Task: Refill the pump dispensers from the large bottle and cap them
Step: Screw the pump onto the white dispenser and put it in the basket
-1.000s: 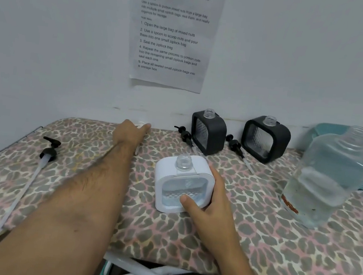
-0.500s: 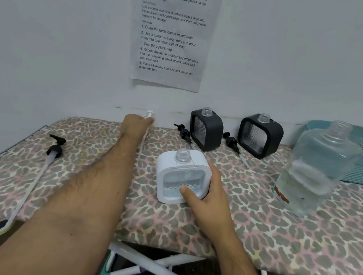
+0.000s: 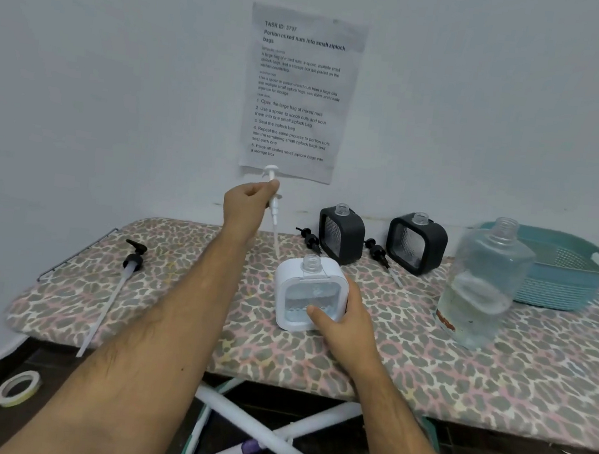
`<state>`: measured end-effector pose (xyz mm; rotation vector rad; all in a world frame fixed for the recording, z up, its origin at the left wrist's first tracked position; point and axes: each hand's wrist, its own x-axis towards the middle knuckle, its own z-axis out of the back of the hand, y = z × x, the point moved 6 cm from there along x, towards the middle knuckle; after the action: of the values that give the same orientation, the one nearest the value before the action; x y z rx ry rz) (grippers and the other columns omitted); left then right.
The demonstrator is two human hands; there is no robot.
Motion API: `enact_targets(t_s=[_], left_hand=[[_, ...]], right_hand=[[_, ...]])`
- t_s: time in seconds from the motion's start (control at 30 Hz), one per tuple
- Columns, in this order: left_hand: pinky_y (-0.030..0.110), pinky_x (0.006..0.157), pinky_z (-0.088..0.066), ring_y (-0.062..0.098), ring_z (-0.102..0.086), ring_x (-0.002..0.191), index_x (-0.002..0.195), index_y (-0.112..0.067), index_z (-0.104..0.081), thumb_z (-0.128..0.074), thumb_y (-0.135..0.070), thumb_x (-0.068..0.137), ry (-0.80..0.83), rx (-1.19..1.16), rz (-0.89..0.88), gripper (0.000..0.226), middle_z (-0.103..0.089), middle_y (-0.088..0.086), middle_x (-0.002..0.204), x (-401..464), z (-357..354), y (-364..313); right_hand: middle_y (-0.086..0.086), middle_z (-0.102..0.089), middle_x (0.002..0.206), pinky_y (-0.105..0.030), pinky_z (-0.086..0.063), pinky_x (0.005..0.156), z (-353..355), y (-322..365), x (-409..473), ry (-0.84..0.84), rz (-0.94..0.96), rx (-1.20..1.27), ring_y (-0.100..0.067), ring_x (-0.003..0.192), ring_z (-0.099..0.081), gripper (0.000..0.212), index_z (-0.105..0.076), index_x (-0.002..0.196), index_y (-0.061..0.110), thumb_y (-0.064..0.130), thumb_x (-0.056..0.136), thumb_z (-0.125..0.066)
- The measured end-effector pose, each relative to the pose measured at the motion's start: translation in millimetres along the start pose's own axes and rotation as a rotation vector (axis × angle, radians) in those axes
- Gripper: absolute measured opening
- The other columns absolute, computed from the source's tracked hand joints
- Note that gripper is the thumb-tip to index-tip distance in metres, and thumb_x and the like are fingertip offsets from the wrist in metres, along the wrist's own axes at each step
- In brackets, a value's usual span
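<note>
My right hand (image 3: 345, 321) grips a white square dispenser (image 3: 306, 290) that stands uncapped in the middle of the table, with clear liquid in it. My left hand (image 3: 246, 202) holds a white pump head (image 3: 271, 190) in the air, up and to the left of that dispenser, its tube hanging down toward the open neck. Two black dispensers (image 3: 342, 233) (image 3: 417, 242) stand uncapped near the wall, each with a black pump (image 3: 309, 239) (image 3: 379, 254) lying beside it. The large clear bottle (image 3: 481, 285) stands open on the right, partly full.
A long black-headed pump (image 3: 124, 274) lies at the table's left end. A teal basket (image 3: 565, 272) sits at the back right. A tape roll (image 3: 16, 388) lies on the floor. The leopard-print table (image 3: 460, 375) stands on crossed white legs against the wall.
My left hand has picked the white pump up off the table by the wall and raised it into the air. My right hand stays on the white dispenser.
</note>
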<state>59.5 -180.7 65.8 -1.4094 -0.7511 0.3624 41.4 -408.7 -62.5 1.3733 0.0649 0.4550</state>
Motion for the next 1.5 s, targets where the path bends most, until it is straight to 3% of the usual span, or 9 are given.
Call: enact_targets(t_s=[0.23, 0.43, 0.53, 0.63, 1.5], left_hand=[[0.019, 0.078, -0.048, 0.007, -0.066, 0.087, 0.093, -0.015, -0.075, -0.07, -0.023, 0.092, 0.01, -0.159, -0.099, 0.01, -0.074, -0.004, 0.09, -40.2, -1.3, -41.9], [0.014, 0.073, -0.051, -0.008, -0.064, 0.073, 0.106, -0.008, -0.072, -0.074, -0.02, 0.089, 0.011, -0.094, -0.217, 0.021, -0.072, -0.006, 0.088, -59.2, -12.3, -63.3], [0.026, 0.088, -0.056, 0.005, -0.07, 0.089, 0.109, -0.005, -0.073, -0.076, -0.022, 0.087, 0.05, -0.025, -0.253, 0.028, -0.075, -0.001, 0.094, -67.7, -19.9, -63.0], [0.034, 0.094, -0.056, 0.012, -0.071, 0.097, 0.113, -0.007, -0.073, -0.077, -0.027, 0.085, 0.073, 0.039, -0.273, 0.034, -0.076, 0.001, 0.1, -75.7, -25.4, -57.8], [0.014, 0.081, -0.052, 0.002, -0.069, 0.09, 0.113, -0.012, -0.073, -0.079, -0.023, 0.084, 0.115, 0.156, -0.204, 0.031, -0.074, -0.007, 0.096, -98.4, -26.8, -6.4]], right_hand=[[0.019, -0.059, 0.115, -0.011, -0.042, 0.073, 0.0, 4.7, -3.3, -0.026, 0.001, -0.048, 0.005, 0.1, -0.057, 0.067, -0.041, 0.141, 0.033, 0.025, 0.083, -0.074], [0.019, -0.059, 0.113, -0.011, -0.043, 0.074, -0.2, 6.7, -4.7, -0.034, 0.008, -0.073, 0.004, 0.1, -0.057, 0.066, -0.041, 0.139, 0.033, 0.026, 0.082, -0.074], [0.018, -0.06, 0.113, -0.013, -0.044, 0.075, -0.2, 6.8, -4.4, -0.039, 0.013, -0.075, 0.0, 0.101, -0.059, 0.064, -0.042, 0.138, 0.033, 0.026, 0.083, -0.074], [0.02, -0.06, 0.111, -0.011, -0.043, 0.073, 0.2, 7.3, -5.0, -0.048, 0.011, -0.079, 0.004, 0.098, -0.058, 0.063, -0.042, 0.137, 0.033, 0.026, 0.083, -0.074], [0.019, -0.06, 0.112, -0.016, -0.047, 0.075, -1.2, 5.3, -2.0, -0.045, 0.044, -0.058, 0.003, 0.098, -0.06, 0.064, -0.042, 0.137, 0.032, 0.028, 0.082, -0.074]])
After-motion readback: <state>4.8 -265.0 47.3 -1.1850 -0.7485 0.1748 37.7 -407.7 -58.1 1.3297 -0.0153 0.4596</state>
